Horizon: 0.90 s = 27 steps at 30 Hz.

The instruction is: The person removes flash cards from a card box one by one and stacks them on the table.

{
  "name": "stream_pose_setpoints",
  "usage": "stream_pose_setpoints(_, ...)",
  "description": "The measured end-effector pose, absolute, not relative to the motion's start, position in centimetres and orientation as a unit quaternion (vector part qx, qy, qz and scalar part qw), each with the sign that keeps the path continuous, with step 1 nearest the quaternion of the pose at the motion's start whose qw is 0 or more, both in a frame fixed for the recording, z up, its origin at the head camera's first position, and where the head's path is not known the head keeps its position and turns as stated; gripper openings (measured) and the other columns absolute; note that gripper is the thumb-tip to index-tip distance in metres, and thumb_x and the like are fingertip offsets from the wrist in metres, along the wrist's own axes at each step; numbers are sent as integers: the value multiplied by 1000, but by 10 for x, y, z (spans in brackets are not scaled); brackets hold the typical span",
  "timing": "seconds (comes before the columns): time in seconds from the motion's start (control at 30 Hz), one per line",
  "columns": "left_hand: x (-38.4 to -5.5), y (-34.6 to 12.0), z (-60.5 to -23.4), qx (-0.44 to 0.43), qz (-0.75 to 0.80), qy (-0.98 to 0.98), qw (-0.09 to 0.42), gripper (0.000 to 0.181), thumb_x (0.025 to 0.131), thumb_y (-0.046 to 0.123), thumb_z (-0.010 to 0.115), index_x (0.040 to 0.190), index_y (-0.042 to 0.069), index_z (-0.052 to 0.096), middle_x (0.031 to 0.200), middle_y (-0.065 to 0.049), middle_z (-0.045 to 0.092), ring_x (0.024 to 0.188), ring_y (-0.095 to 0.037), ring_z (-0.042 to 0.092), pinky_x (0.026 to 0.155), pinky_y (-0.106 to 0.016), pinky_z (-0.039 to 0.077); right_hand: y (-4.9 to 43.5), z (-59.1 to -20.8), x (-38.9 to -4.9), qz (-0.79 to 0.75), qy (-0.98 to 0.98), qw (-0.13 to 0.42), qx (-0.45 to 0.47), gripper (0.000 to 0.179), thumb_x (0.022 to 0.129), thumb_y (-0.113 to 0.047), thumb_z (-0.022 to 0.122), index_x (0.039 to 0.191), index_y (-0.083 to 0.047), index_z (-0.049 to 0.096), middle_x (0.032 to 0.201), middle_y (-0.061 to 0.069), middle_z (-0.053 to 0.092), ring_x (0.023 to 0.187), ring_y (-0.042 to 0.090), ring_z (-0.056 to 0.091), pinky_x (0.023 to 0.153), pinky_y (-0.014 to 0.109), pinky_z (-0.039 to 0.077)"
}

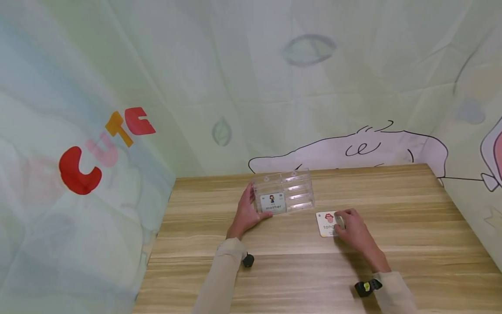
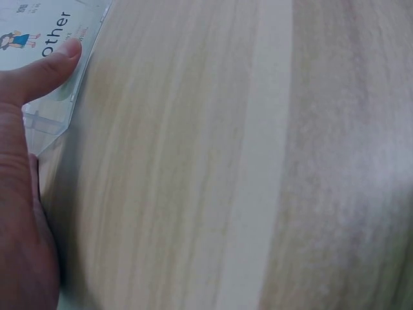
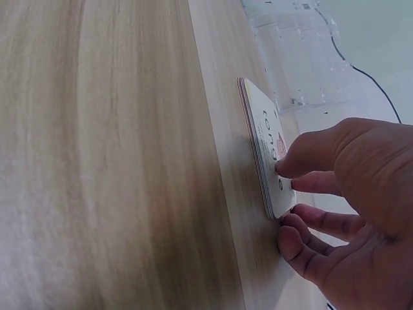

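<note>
My left hand (image 1: 248, 211) grips the left side of a clear plastic card holder (image 1: 300, 189); its thumb lies over the lower front edge, while other fingers are partly hidden behind. A "mother" flashcard (image 1: 273, 203) sits in the holder's lower left part, also visible in the left wrist view, partly covered by the thumb. To the holder's right, a small stack of flashcards (image 3: 263, 148) lies on the table with a tongue card on top. My right hand (image 1: 353, 229) holds the stack's right end, thumb on the top face and curled fingers at the edges.
The wood-grain table (image 1: 286, 279) reaches back to a printed curtain (image 1: 243, 87), which also hangs along the left and right sides. The holder stands near the table's back edge. Each wrist wears a dark strap device, such as the right camera (image 1: 366, 288).
</note>
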State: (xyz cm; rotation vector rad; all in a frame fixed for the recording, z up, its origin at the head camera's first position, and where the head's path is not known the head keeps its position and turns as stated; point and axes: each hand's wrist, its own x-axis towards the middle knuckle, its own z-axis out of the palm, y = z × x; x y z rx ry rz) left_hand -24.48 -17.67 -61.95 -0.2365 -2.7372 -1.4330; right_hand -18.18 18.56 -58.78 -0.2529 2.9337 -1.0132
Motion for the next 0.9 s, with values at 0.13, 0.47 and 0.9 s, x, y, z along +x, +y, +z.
stream_pose_setpoints(0.13, -245, -177, -618, -79, -463, -882, 20, 129, 71, 34, 99, 166, 16, 14, 159, -12, 40, 146, -28, 42, 120, -34, 36, 186, -588, -181, -326, 942, 15, -83, 39, 89, -4, 74, 125, 10, 66, 123, 32, 56, 104, 42, 58, 84, 56, 54)
stream_pose_setpoints(0.47, -244, -176, -616, -76, -459, -885, 25, 131, 70, 33, 99, 166, 15, 13, 160, -13, 39, 146, -28, 42, 120, -35, 36, 189, -592, -184, -320, 941, -15, -108, 40, 89, -5, 74, 126, 9, 65, 120, 31, 58, 102, 42, 58, 83, 55, 53)
stream_pose_setpoints(0.9, -244, -176, -616, -67, -460, -885, 12, 130, 70, 32, 99, 166, 16, 12, 161, -12, 38, 147, -27, 40, 121, -34, 35, 174, -584, -193, -338, 923, -90, -163, 32, 94, -7, 72, 123, 5, 68, 118, 24, 64, 109, 43, 61, 93, 61, 52)
